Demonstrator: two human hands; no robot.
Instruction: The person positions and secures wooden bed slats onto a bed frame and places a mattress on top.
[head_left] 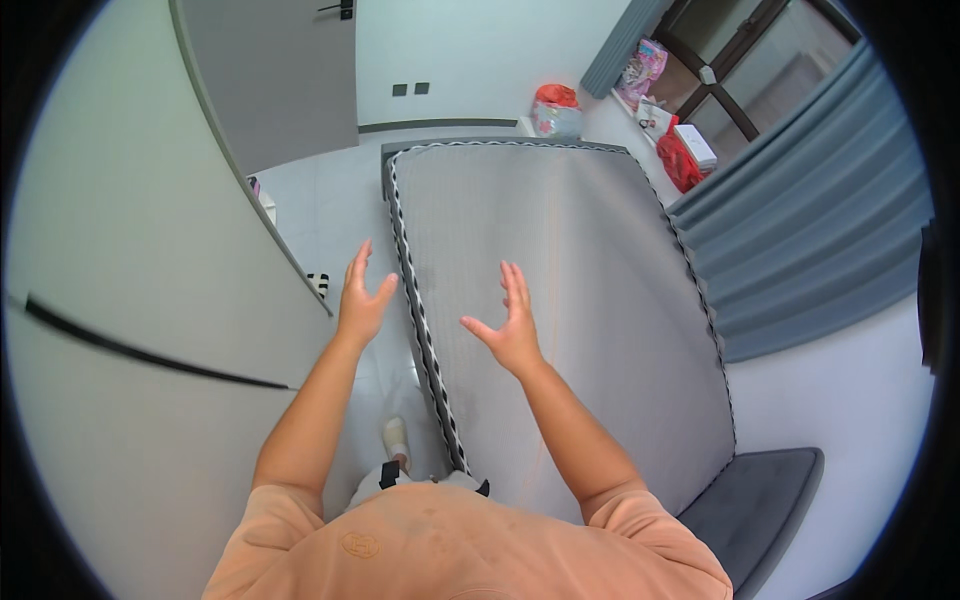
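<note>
Both of my hands are held up in front of me, palms turned toward each other. My left hand (366, 298) is over the floor by the bed's left edge, thumb spread from the fingers, with nothing in it. Over the left part of the bare grey mattress (590, 290) hovers my right hand (512, 325), open as well and holding nothing. Black-and-white piping (408, 270) runs round the mattress rim. Whether either hand touches the mattress is hard to judge, but both look apart from it.
A dark grey padded headboard (765, 500) stands at the near right. Blue-grey curtains (810, 240) hang along the right. Bags (557, 112) and a white box (695, 146) sit beyond the bed. At left are a pale cabinet (130, 280) and a grey door (270, 80).
</note>
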